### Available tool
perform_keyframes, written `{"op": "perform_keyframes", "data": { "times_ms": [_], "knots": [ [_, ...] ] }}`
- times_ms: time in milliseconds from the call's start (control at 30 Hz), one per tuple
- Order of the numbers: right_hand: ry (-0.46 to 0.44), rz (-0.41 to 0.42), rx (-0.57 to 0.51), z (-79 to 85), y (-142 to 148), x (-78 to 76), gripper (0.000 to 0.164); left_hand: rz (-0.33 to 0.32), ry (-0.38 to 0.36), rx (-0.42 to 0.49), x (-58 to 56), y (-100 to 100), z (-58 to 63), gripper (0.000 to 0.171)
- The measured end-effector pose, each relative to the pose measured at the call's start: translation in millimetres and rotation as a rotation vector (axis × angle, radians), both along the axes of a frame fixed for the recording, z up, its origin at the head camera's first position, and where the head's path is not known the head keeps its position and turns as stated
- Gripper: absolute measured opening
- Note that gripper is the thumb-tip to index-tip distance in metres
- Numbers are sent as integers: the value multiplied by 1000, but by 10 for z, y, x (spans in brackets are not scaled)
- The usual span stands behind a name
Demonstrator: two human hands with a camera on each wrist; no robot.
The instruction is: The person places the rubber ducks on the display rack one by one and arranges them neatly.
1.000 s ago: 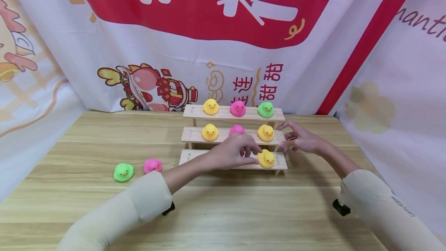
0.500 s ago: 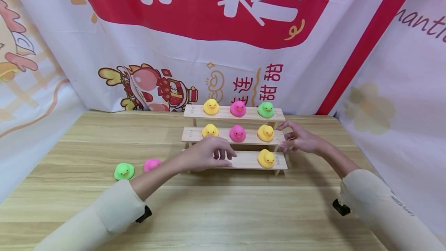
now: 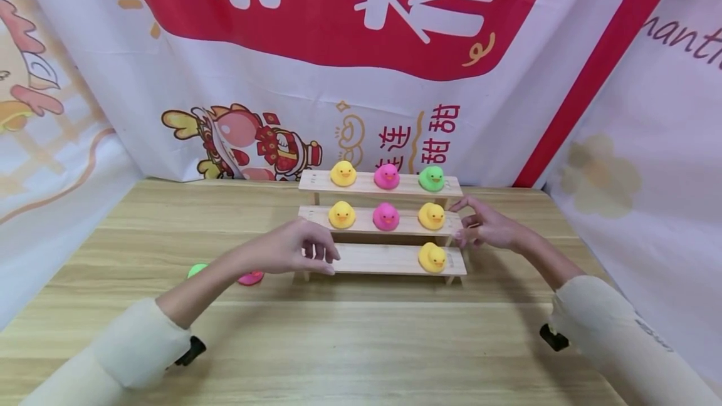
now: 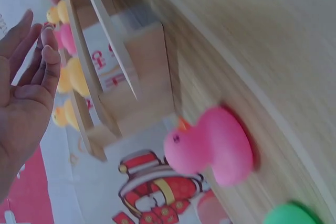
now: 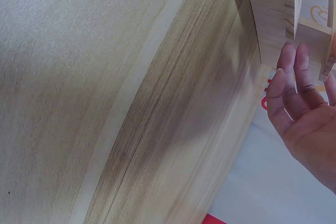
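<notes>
A three-tier wooden display stand stands at the back of the table. Its top shelf carries a yellow duck, a pink duck and a green duck. On the middle shelf are two yellow ducks with a pink duck between them. One yellow duck sits at the bottom shelf's right. My left hand, holding nothing, hovers by that shelf's left end, fingers loosely bent. With fingers extended, my right hand rests at the stand's right end; exact contact is unclear.
On the table left of the stand, a pink duck and a green duck lie partly behind my left forearm in the head view. A printed cloth hangs behind the stand, with cloths at both sides.
My left hand has moved left, away from the yellow duck on the bottom shelf, along the stand's front. My right hand stays at the right end.
</notes>
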State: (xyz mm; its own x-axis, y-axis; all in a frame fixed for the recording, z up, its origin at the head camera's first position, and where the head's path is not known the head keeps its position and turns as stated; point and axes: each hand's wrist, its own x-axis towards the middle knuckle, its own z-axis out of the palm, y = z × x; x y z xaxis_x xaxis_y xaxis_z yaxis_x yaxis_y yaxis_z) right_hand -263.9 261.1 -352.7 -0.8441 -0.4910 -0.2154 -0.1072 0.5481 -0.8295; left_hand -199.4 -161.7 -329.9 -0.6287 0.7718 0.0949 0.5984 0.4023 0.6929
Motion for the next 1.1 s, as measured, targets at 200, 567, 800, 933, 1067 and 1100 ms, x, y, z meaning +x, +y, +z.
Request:
{"op": "perform_keyframes", "data": {
  "times_ms": [200, 567, 800, 933, 1067, 1100],
  "knots": [
    [-7, 1, -8, -13, 6, 8, 52, 43, -44, -54, -30, -249, 25, 9],
    [-9, 0, -22, -13, 10, 5, 51, 162, 14, -164, -69, -681, 27, 17],
    [-5, 2, -17, -14, 15, 1, 52, 184, 20, -243, -104, -851, -59, 25],
    [-2, 4, -13, -16, 17, -6, 52, 198, 28, -272, -113, -900, -85, 27],
    [-5, 3, -10, -12, 17, -9, 52, 215, 29, -313, -109, -923, -102, 23],
    [-5, 2, -9, -9, 15, -9, 52, 218, 28, -325, -107, -928, -107, 22]
  ]
}}
